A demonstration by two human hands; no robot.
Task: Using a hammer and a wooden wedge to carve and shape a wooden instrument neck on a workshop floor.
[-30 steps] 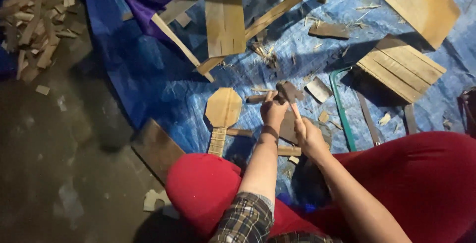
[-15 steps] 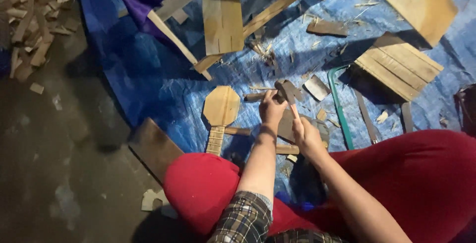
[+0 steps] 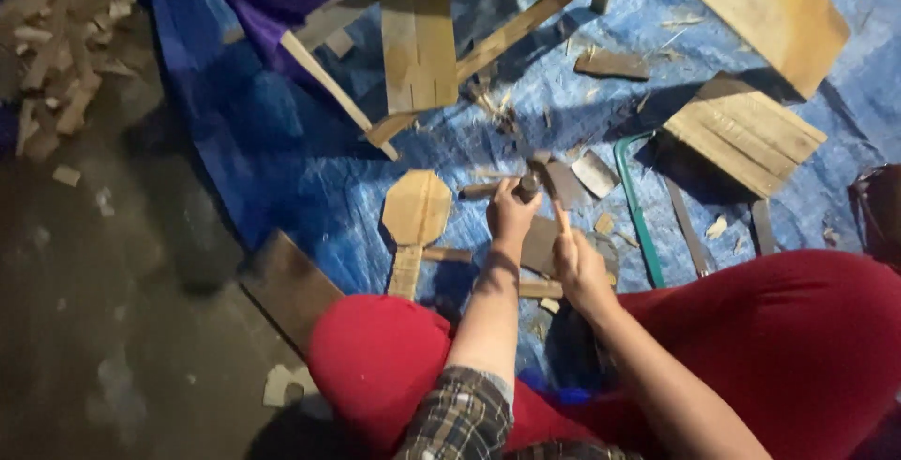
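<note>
Your right hand (image 3: 579,268) is closed in a fist around the wooden handle of a hammer (image 3: 547,188), fingers wrapped fully round it. The hammer's long axis runs up and slightly left from your fist, so its dark head points away from you, toward the big plank (image 3: 418,33) at the top of the blue tarp (image 3: 282,155). The head sits right beside your left hand (image 3: 511,216), just above its fingertips.

Your left hand is curled down onto a small dark wood piece (image 3: 540,244), fingers bent and pressing on its upper edge; whether they pinch something smaller there, I cannot tell. That piece lies just right of the paddle-shaped board (image 3: 416,211), whose octagonal end points toward the plank and whose narrow stem points back at your red-clad knee (image 3: 375,357). A thin stick (image 3: 483,190) lies crosswise between the paddle's head and the hammer head. Further right of the hammer lies a green-framed saw (image 3: 636,207), its length running away from you.
</note>
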